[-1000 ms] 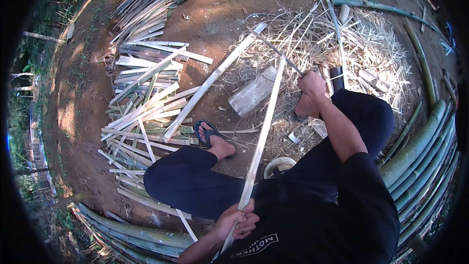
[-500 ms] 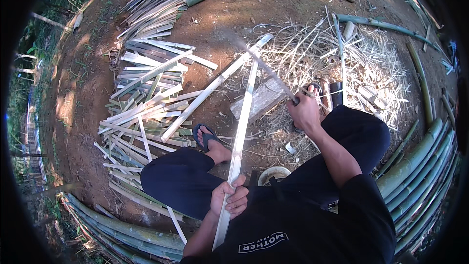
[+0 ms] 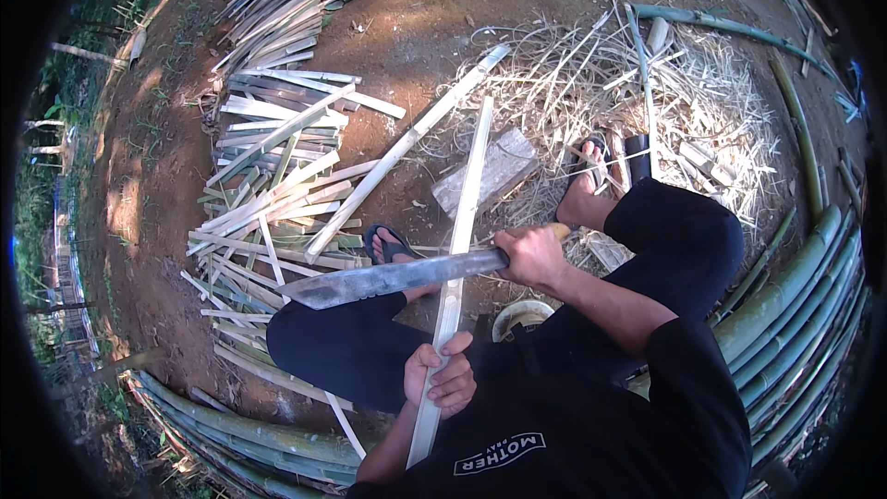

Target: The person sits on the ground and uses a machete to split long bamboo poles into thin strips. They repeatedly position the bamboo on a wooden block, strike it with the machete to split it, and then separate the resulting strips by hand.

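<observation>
My left hand is closed around the lower part of a long pale bamboo strip, which slants up and away from my body. My right hand grips a machete by its light wooden handle. The wide dark machete blade points left and lies across the strip, over my left knee; whether its edge touches the strip I cannot tell. Beyond the strip's middle, a wooden block rests on the dirt between my feet.
Split bamboo strips are piled on the left, with one long strip slanting beside them. Curly shavings cover the ground ahead and right. Green bamboo poles lie at my right, more poles at lower left. A pale round rim shows between my legs.
My right hand has come nearer and left, and the machete blade has swung from pointing far ahead to lying leftward across the strip. My left hand keeps its hold.
</observation>
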Demonstrator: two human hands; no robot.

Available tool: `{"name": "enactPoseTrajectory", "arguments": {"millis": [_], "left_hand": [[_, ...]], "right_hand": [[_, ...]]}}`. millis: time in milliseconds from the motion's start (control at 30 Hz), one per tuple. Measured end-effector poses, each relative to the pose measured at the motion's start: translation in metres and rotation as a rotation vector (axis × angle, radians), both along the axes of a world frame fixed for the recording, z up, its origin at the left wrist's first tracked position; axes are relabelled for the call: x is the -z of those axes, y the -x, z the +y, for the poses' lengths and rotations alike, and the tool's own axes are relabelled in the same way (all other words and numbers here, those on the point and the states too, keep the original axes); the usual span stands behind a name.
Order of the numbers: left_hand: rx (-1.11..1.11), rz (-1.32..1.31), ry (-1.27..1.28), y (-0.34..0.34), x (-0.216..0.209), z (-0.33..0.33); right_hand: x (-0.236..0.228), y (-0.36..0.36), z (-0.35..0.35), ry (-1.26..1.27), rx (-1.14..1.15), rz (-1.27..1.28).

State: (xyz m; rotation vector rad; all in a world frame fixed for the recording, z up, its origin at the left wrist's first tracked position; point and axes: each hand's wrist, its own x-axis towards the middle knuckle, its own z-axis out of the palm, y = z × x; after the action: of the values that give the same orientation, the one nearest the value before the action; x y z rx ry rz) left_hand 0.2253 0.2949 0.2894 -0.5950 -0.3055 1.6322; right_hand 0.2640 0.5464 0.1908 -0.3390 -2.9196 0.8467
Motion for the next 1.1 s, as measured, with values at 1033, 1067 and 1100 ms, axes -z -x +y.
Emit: {"name": "enactPoseTrajectory", "arguments": {"millis": [1033, 1067, 1100], "left_hand": [[-0.156, -0.266, 0.078, -0.039, 0.017, -0.019], [-0.148, -0.255, 0.07, -0.038, 0.017, -0.02], [-0.137, -0.252, 0.064, -0.038, 0.015, -0.021]], "right_hand": [[0.087, -0.003, 0.041, 0.046, 0.139, -0.437], [0.095, 0.006, 0.048, 0.071, 0.357, -0.476], [0.095, 0.01, 0.061, 0.094, 0.481, -0.553]]}}
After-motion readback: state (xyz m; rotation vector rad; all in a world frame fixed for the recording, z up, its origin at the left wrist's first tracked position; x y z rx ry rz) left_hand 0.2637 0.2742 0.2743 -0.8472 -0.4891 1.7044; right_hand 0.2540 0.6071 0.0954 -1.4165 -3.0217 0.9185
